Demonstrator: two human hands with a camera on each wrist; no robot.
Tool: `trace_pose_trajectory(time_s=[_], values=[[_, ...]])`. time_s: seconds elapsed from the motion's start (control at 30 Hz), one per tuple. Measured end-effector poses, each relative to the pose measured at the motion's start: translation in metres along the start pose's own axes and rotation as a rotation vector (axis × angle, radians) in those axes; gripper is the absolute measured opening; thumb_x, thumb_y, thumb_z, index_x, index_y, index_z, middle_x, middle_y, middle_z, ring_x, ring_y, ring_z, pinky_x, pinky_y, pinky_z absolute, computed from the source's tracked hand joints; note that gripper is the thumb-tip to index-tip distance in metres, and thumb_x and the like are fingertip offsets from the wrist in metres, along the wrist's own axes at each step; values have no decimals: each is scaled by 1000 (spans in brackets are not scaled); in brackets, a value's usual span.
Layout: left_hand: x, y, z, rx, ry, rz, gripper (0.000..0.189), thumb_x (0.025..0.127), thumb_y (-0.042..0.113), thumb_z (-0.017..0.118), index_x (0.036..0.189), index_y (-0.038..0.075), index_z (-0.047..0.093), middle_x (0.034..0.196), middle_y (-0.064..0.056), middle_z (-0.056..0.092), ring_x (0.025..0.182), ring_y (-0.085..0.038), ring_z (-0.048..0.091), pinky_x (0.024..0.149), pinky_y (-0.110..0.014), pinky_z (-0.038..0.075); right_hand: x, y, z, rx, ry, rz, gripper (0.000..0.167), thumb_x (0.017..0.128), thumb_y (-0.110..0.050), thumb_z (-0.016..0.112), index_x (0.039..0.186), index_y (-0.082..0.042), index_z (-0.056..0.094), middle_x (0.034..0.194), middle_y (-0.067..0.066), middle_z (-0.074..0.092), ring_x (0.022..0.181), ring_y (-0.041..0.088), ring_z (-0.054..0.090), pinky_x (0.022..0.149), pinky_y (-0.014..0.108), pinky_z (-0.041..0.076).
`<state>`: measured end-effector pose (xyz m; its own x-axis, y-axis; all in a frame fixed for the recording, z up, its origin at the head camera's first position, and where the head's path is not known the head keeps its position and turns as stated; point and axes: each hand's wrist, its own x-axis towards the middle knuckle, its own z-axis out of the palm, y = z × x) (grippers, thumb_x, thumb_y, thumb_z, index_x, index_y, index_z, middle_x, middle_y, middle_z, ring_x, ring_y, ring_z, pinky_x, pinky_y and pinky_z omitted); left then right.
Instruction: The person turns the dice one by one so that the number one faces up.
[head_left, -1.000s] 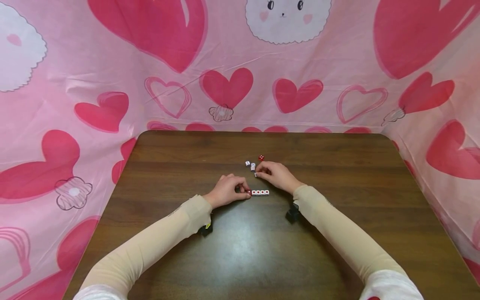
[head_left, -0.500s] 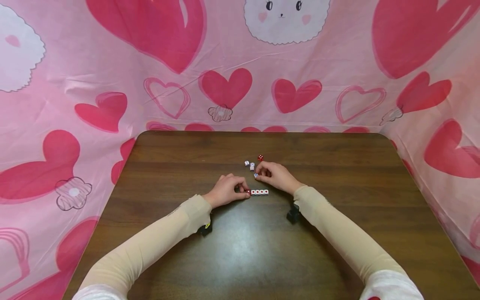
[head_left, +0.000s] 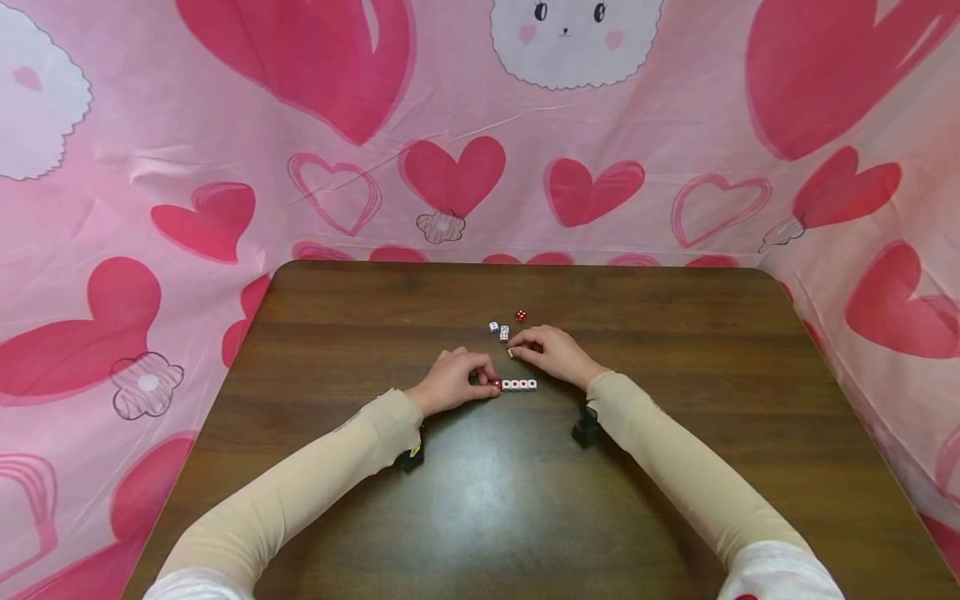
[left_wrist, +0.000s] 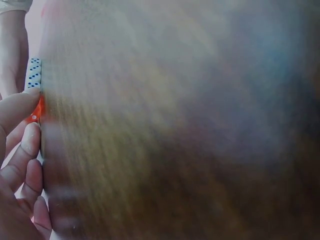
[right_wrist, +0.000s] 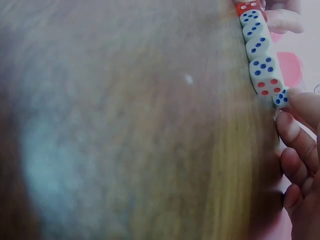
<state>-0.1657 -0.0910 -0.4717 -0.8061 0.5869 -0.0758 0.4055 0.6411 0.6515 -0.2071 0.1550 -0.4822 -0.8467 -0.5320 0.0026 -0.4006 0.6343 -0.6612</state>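
Observation:
In the head view a row of white dice (head_left: 519, 385), each with a red dot on top, lies on the brown table. A red die (head_left: 497, 385) forms its left end, and my left hand (head_left: 454, 379) pinches it between thumb and finger. The left wrist view also shows this red die (left_wrist: 36, 112) at the fingertips. Just behind the row, my right hand (head_left: 553, 353) holds a white die (head_left: 511, 353) by thumb and fingers. Blue pips show on that white die (right_wrist: 281, 98) in the right wrist view; the fingers hide part of it.
Several loose dice lie behind the right fingertips: a white die (head_left: 493, 327), a pair of touching white dice (head_left: 504, 333) and a red die (head_left: 521, 316). A pink heart-print cloth (head_left: 510, 192) hangs beyond the table's back edge.
The white die in my right fingers has turned: its blue-pipped face showed half a second ago, and now a mostly white face does. My left hand keeps still on the red die.

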Motion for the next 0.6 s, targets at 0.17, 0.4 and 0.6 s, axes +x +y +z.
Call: trace_pose_trajectory(time_s=[0.17, 0.4, 0.6], values=[[0, 0, 0, 3, 6, 8, 14, 91, 30, 83, 92, 23, 71, 81, 15, 66, 84, -10, 49, 84, -37, 33, -1, 1, -2, 46, -17, -28, 15, 100, -20, 72, 112, -15, 77, 91, -5, 71, 84, 14, 58, 78, 35, 46], [-1, 0, 0, 2, 16, 15, 14, 91, 30, 83, 92, 23, 71, 81, 15, 67, 84, -9, 49, 83, -37, 33, -3, 4, -1, 69, -20, -68, 13, 96, -18, 77, 107, -16, 73, 81, -8, 64, 79, 14, 53, 76, 34, 42], [-1, 1, 2, 0, 20, 11, 14, 91, 30, 83, 92, 23, 71, 81, 14, 67, 84, -10, 49, 83, -37, 32, -5, 2, -2, 64, -18, -63, 17, 93, -17, 79, 107, -16, 69, 81, -8, 63, 81, 15, 52, 79, 36, 40]])
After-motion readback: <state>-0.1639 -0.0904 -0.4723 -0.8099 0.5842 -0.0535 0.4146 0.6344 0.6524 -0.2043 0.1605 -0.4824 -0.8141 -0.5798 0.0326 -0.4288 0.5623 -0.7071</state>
